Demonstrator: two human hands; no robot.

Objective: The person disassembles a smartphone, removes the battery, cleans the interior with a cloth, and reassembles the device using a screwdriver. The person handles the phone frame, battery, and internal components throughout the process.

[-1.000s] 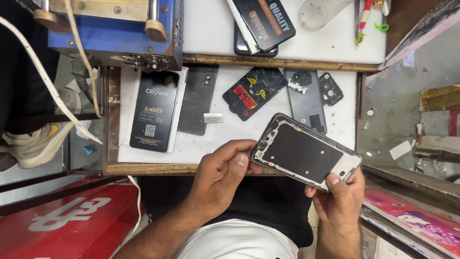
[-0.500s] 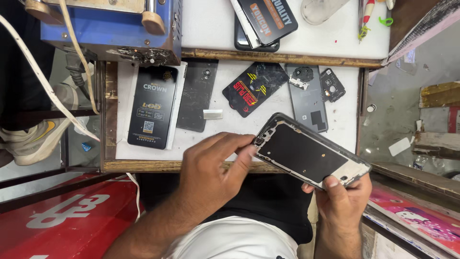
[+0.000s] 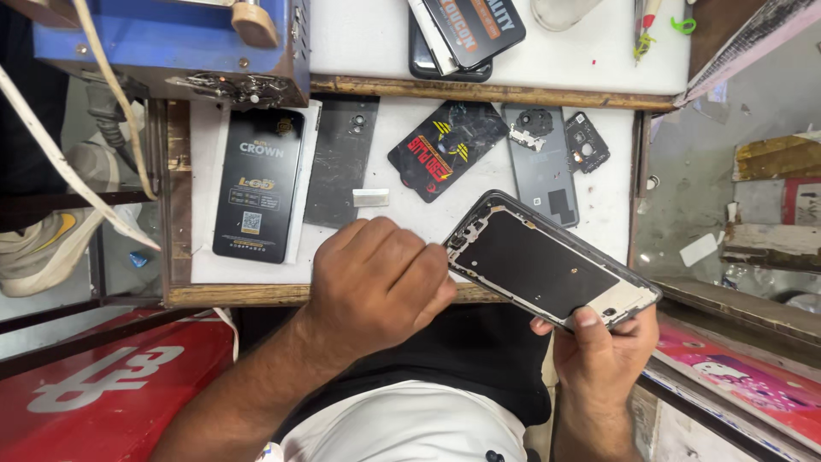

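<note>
I hold an opened phone frame (image 3: 547,261), its dark inner plate facing up, tilted over the front edge of the white work board (image 3: 402,231). My right hand (image 3: 599,359) grips its lower right corner from below, thumb on the rim. My left hand (image 3: 380,287) is curled at the frame's upper left corner, fingertips pressed against the edge there; whatever they pinch is hidden.
On the board lie a black retail box (image 3: 256,197), a dark back panel (image 3: 342,162), a black printed phone case (image 3: 449,145), a grey back cover (image 3: 539,167) and a small camera bezel (image 3: 587,142). A blue machine (image 3: 171,43) sits at upper left, a red surface (image 3: 103,385) at lower left.
My left hand has slid right and closed onto the frame's upper left corner. The frame has turned slightly and stayed in my right hand.
</note>
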